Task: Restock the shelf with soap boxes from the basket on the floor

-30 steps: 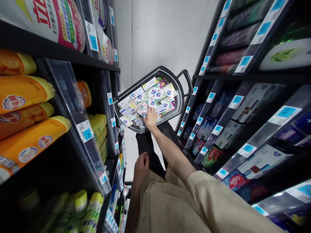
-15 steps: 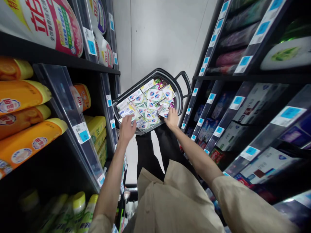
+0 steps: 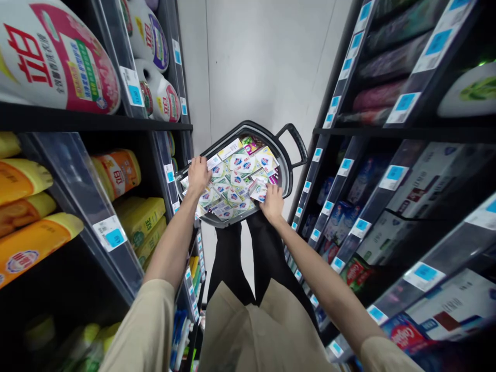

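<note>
A dark shopping basket (image 3: 285,175) with a black handle hangs low in front of my legs, filled with small white, green and yellow soap boxes (image 3: 241,164). My left hand (image 3: 199,176) is over the basket's left end, fingers curled down onto a soap box (image 3: 214,162); the fingertips are partly hidden. At the near right side of the basket, my right hand (image 3: 272,202) pinches a tilted white soap box (image 3: 258,190) between thumb and fingers. A magenta-and-green package (image 3: 250,145) shows at the far end beneath the boxes.
Shelves flank me closely. On the left are detergent bottles (image 3: 58,57), orange bottles (image 3: 34,243) and yellow packs (image 3: 145,219); on the right, white boxed goods (image 3: 414,170) and red toothpaste boxes (image 3: 355,274). The basket's handle (image 3: 297,142) sits near the right shelf edge. Pale floor (image 3: 263,62) runs ahead.
My left hand has moved up and slightly left along the basket's left end. The right hand still pinches its soap box, slightly lower. The view has shifted.
</note>
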Tool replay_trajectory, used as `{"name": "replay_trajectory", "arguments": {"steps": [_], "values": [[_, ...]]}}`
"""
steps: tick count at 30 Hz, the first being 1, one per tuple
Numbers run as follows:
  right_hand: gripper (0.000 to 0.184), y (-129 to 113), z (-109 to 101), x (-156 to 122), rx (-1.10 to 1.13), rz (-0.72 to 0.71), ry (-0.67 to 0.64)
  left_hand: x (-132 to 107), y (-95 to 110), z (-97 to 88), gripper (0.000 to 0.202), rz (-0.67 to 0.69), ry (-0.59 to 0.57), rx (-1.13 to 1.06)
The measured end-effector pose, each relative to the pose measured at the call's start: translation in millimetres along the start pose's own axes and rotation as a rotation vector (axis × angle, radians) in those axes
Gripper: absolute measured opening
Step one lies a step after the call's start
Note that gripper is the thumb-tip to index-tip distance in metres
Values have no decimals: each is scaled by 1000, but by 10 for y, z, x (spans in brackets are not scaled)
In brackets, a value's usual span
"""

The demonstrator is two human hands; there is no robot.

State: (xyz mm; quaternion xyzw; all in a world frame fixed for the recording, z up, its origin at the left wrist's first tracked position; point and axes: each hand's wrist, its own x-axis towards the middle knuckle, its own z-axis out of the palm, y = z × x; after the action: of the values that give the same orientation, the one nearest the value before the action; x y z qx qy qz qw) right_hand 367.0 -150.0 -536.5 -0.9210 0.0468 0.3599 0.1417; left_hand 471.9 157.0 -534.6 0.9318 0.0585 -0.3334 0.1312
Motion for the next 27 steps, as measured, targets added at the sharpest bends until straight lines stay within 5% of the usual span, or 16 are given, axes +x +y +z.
{"name": "replay_trajectory", "arguments": {"steps": [4, 9, 13, 19, 23, 27], "values": [[68, -21, -31, 0, 14, 17, -21, -107, -76, -244, 33, 88, -38, -9], [69, -20, -42, -1, 46, 17, -30, -578, 47, -391, 32, 178, 29, 52], [64, 79, -1, -31, 96, 13, 14, -839, 317, -110, 21, 401, -57, 190], [59, 384, -38, -76, 77, 65, 67, -743, 577, 474, 23, 599, -178, 244], [63, 531, -78, -50, 64, 36, 37, -609, 641, 494, 19, 699, -316, 106], [62, 553, -42, -23, 71, 25, 50, -326, 626, 254, 20, 425, 39, -55]]}}
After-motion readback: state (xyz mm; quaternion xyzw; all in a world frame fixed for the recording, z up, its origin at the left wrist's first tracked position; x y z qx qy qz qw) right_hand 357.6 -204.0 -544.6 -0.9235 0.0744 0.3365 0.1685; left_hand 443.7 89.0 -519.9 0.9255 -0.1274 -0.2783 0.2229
